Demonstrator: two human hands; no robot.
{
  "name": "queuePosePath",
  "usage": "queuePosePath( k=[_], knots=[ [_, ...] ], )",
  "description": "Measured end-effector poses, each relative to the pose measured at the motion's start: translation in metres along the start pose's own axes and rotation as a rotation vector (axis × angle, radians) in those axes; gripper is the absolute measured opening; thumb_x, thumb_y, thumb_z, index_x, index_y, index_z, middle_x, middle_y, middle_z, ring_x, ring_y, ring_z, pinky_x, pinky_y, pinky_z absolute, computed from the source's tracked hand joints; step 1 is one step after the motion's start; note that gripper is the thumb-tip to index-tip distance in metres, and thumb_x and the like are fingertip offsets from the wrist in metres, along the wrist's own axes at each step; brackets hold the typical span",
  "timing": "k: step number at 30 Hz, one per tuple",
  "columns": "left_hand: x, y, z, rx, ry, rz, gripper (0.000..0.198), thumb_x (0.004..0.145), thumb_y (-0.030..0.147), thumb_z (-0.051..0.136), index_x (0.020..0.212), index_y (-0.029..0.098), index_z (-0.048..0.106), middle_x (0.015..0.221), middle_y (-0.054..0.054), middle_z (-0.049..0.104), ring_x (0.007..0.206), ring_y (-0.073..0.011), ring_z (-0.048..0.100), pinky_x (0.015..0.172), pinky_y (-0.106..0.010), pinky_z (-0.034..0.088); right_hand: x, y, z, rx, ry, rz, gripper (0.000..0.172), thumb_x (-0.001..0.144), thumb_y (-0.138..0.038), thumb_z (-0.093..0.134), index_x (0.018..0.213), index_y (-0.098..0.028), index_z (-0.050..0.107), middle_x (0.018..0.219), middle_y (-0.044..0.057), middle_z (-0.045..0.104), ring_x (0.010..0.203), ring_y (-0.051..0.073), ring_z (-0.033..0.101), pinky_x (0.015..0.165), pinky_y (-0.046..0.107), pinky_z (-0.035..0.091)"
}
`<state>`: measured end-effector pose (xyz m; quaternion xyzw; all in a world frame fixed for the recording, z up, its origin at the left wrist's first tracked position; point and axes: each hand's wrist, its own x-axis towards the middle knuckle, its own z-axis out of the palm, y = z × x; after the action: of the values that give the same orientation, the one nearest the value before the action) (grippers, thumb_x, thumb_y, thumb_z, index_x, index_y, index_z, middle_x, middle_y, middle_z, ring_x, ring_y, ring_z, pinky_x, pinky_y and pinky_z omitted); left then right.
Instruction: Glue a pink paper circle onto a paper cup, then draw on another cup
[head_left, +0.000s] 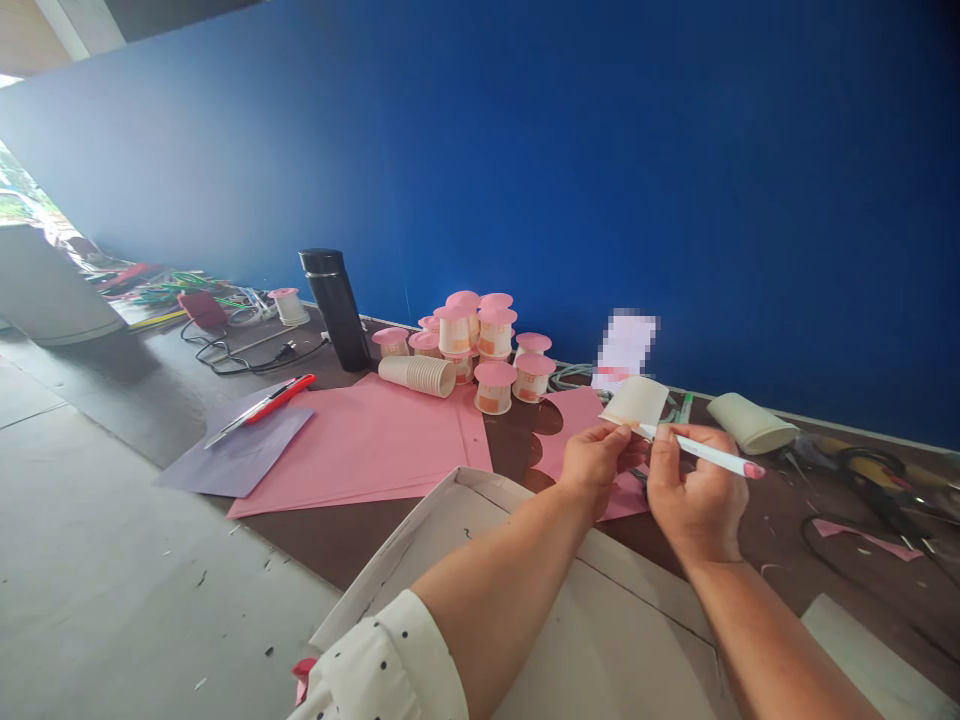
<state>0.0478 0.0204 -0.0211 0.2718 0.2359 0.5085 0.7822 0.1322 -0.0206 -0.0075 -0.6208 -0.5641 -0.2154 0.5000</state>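
Note:
My left hand (pixel 592 465) is closed around a white paper cup (pixel 636 400), which is tilted with its base up. In my right hand (pixel 697 500) a white pen (pixel 716 456) with a pink end is gripped, its tip against the cup's lower rim. Left of the hands, several paper cups topped with pink paper discs (pixel 495 374) are grouped and partly stacked. A nested stack of plain paper cups (pixel 416 375) lies sideways on pink paper sheets (pixel 375 440). Beneath my hands is another pink sheet (pixel 574 415) with round cut-outs.
A red utility knife (pixel 274 402) rests on purple paper (pixel 251 455). Behind it stands a black bottle (pixel 335 310). A white cardboard tray (pixel 420 535) sits under my forearms. To the right are a larger pale cup (pixel 750 422) and cables (pixel 877 470). A blue panel (pixel 600 180) borders the back.

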Motion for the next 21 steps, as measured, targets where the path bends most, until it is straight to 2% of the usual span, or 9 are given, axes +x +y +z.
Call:
queuePosePath(
  k=[4, 10, 21],
  knots=[
    [-0.0013, 0.0016, 0.0013, -0.012, 0.011, -0.003, 0.022, 0.07, 0.031, 0.073, 0.074, 0.01, 0.066, 0.068, -0.005, 0.061, 0.064, -0.0112, 0.057, 0.08, -0.03, 0.046, -0.0011, 0.0012, 0.0005, -0.004, -0.024, 0.007, 0.02, 0.085, -0.035, 0.052, 0.087, -0.016, 0.059, 0.082, 0.009, 0.064, 0.074, 0.02, 0.061, 0.066, 0.03, 0.046],
    [-0.006, 0.0088, 0.0057, -0.15, 0.067, -0.081, 0.01, 0.077, 0.019, 0.065, 0.076, 0.009, 0.064, 0.073, -0.007, 0.063, 0.069, -0.0117, 0.061, 0.077, -0.027, 0.047, -0.0016, 0.0023, -0.0002, -0.012, 0.036, 0.006, 0.021, 0.086, -0.033, 0.052, 0.089, -0.015, 0.06, 0.084, 0.011, 0.065, 0.08, 0.021, 0.062, 0.07, 0.032, 0.046],
    [-0.0037, 0.0063, 0.0045, -0.133, 0.031, -0.065, 0.011, 0.078, 0.019, 0.064, 0.073, 0.009, 0.064, 0.071, -0.007, 0.063, 0.065, -0.0108, 0.059, 0.077, -0.027, 0.047, -0.0011, 0.0017, 0.0008, -0.016, 0.001, 0.0, 0.022, 0.085, -0.035, 0.052, 0.087, -0.015, 0.06, 0.08, 0.01, 0.065, 0.073, 0.019, 0.061, 0.065, 0.029, 0.046]
  ],
)
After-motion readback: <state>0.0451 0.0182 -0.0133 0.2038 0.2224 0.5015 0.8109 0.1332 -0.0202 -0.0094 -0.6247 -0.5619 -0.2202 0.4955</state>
